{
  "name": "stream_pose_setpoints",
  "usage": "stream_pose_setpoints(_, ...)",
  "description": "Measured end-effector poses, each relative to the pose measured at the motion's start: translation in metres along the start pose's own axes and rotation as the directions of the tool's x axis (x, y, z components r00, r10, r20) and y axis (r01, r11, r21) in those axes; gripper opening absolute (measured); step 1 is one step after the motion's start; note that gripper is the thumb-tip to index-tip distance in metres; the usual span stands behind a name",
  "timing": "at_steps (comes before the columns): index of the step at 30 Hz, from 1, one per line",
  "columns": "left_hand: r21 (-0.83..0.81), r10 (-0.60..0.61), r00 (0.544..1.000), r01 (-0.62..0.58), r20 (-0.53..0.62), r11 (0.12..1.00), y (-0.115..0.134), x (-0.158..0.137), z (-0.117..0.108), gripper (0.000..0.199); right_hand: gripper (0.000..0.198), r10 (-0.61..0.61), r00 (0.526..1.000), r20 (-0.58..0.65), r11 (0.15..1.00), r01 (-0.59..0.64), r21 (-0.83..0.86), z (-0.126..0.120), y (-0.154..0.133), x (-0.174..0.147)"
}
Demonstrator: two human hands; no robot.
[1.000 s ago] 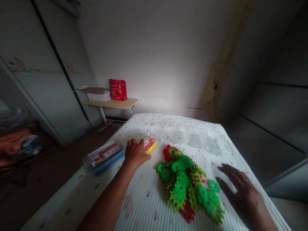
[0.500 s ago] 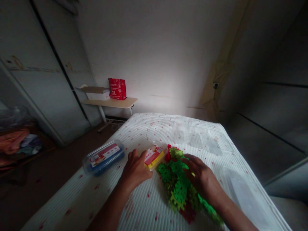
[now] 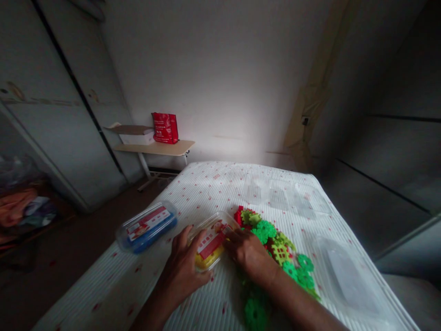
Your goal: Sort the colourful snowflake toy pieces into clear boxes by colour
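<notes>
This is a bedroom in a home: a bed (image 3: 220,177) spread with a ribbed, red-flecked sheet (image 3: 206,303) fills the middle. Beyond the bed's far left corner stands a small table (image 3: 161,148) bearing a red bag (image 3: 166,128); left of the bed are tall cabinet doors (image 3: 44,133) and, too dim to be sure, probably heaped clothes (image 3: 15,207).

I see a white sheet (image 3: 220,184) with thin stripes and red spots. The clear box (image 3: 207,261) shows yellow under its red-and-white label (image 3: 208,243). The other box (image 3: 156,235) shows blue. The toy pieces (image 3: 265,231) are green, lime and red.
</notes>
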State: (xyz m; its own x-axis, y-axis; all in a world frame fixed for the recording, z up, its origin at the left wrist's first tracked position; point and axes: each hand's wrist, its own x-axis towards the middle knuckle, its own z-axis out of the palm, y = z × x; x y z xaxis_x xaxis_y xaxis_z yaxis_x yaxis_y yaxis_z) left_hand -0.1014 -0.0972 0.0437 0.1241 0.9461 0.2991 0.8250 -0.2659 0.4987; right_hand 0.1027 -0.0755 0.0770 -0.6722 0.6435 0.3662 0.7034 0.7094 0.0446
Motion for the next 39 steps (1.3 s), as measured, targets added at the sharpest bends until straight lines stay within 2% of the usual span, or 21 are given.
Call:
stream_pose_setpoints(3,-0.095,-0.008,0.998,0.002,-0.062,0.995,-0.002,-0.003,0.002,0.091,0.023,0.000,1.000,0.006,0.998,0.000,0.060,-0.002,0.006,0.000)
stream_pose_setpoints(7,-0.320,-0.124,0.985,0.079,-0.122,0.944,-0.013,-0.008,0.016,0.110,0.022,0.029,0.999,-0.043,0.997,-0.026,0.077,-0.002,0.010,0.003)
stream_pose_setpoints(11,-0.531,-0.208,0.977,0.155,-0.042,0.833,-0.025,-0.011,0.031,0.112,0.016,0.131,0.979,-0.154,0.991,-0.128,0.034,-0.001,0.009,0.006)
stream_pose_setpoints(15,-0.486,-0.130,0.991,0.094,-0.041,0.869,-0.023,-0.008,0.033,0.114,0.016,0.239,0.951,-0.198,0.971,-0.240,0.021,-0.001,0.011,0.009)
stream_pose_setpoints(20,-0.411,-0.203,0.974,0.147,-0.096,0.900,-0.014,-0.002,0.029,0.099,0.016,0.383,0.887,-0.257,0.922,-0.385,0.043,-0.008,0.019,0.015)
stream_pose_setpoints(25,-0.475,-0.175,0.978,0.102,-0.110,0.874,-0.017,-0.005,0.024,0.091,0.027,0.532,0.786,-0.316,0.847,-0.481,0.227,-0.030,0.028,0.008)
stream_pose_setpoints(29,-0.536,-0.153,0.982,0.070,-0.112,0.841,-0.013,-0.005,0.012,0.094,0.032,0.651,0.685,-0.328,0.752,-0.521,0.404,-0.066,0.040,-0.023)
stream_pose_setpoints(34,-0.507,-0.125,0.983,0.042,-0.131,0.861,0.001,0.010,-0.008,0.097,0.043,0.771,0.557,-0.309,0.637,-0.657,0.404,-0.108,0.074,-0.098)
stream_pose_setpoints(37,-0.466,-0.099,0.987,0.030,-0.124,0.884,0.007,0.019,-0.014,0.099,0.048,0.867,0.459,-0.195,0.498,-0.776,0.387,-0.111,0.098,-0.158)
stream_pose_setpoints(39,-0.440,-0.076,0.989,0.014,-0.123,0.898,0.009,0.024,-0.014,0.100,0.049,0.920,0.369,-0.134,0.391,-0.835,0.387,-0.102,0.110,-0.198)
